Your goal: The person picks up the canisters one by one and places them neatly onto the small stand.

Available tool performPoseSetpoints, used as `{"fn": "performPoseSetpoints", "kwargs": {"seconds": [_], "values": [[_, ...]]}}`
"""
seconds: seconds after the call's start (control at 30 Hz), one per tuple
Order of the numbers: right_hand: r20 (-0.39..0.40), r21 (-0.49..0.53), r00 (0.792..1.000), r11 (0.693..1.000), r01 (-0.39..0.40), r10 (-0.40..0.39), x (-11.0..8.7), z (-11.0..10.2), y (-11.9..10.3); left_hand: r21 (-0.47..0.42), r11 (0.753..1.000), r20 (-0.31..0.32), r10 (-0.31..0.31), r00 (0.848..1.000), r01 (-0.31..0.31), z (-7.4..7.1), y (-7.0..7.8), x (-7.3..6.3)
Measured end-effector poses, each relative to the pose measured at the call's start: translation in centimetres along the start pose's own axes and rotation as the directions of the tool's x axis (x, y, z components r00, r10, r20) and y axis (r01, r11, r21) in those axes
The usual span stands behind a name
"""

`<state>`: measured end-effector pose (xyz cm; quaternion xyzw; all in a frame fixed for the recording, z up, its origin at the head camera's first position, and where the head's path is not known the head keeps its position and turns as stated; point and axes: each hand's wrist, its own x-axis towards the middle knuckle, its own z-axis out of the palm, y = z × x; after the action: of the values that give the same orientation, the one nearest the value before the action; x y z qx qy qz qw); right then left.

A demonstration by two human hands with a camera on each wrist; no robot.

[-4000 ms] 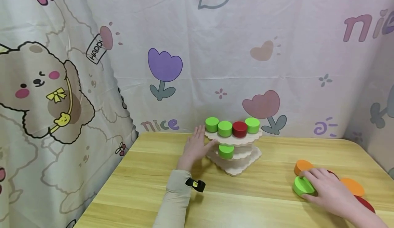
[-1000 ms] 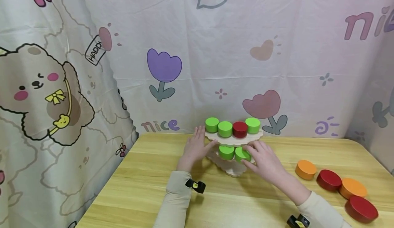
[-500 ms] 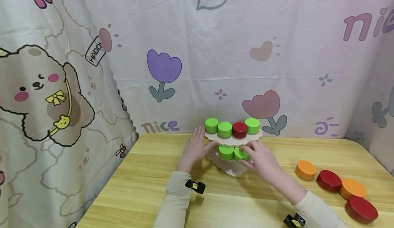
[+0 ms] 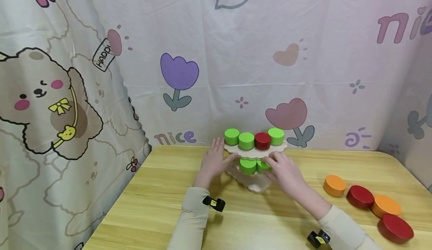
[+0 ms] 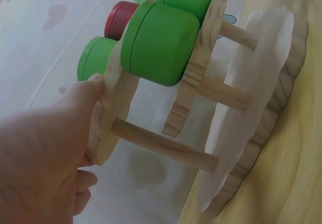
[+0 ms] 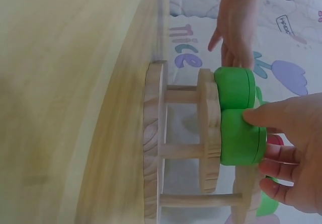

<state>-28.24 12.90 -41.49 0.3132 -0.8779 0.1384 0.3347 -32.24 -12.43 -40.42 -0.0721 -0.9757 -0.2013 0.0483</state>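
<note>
A pale wooden three-tier stand (image 4: 255, 184) with scalloped edges stands at the back of the table. My left hand (image 4: 213, 163) holds the left edge of its top tier, thumb at the front rim, as the left wrist view (image 5: 45, 138) of the hand shows. With thumb and fingers, my right hand (image 4: 287, 173) pinches a green round block (image 6: 241, 137) on the middle tier. That block sits right against another green block (image 4: 248, 166), and the fingers partly cover it in the head view. Three green blocks and one red block (image 4: 262, 141) stand on the top tier.
Toward the table's right side lie two orange round blocks (image 4: 335, 185) and two red ones (image 4: 395, 228). A printed cloth (image 4: 236, 55) hangs behind the table (image 4: 162, 212), and another cloth with a bear (image 4: 50, 104) hangs at the left.
The right hand has brought the green block from the right-hand group to the middle tier. Lately it has shifted slightly left with the block, closer to its neighbour. The left hand has stayed put.
</note>
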Motion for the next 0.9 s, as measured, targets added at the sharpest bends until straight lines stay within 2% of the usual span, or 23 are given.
{"fn": "performPoseSetpoints", "kwargs": {"seconds": [0.5,0.7,0.9], "values": [[-0.076,0.015,0.997,0.999,0.031,-0.030,-0.7,-2.3,0.0,0.001,1.000,-0.007,0.008,1.000,-0.008,-0.6,0.2,-0.1],[-0.101,0.000,0.993,0.999,0.054,-0.054,-2.0,-3.4,0.6,0.041,0.999,-0.009,0.005,1.000,-0.005,-0.3,0.0,0.0],[-0.095,-0.007,0.994,0.999,0.044,-0.045,-3.7,-4.6,1.1,0.041,0.999,-0.004,0.006,1.000,-0.005,-0.3,0.3,-0.3]]}}
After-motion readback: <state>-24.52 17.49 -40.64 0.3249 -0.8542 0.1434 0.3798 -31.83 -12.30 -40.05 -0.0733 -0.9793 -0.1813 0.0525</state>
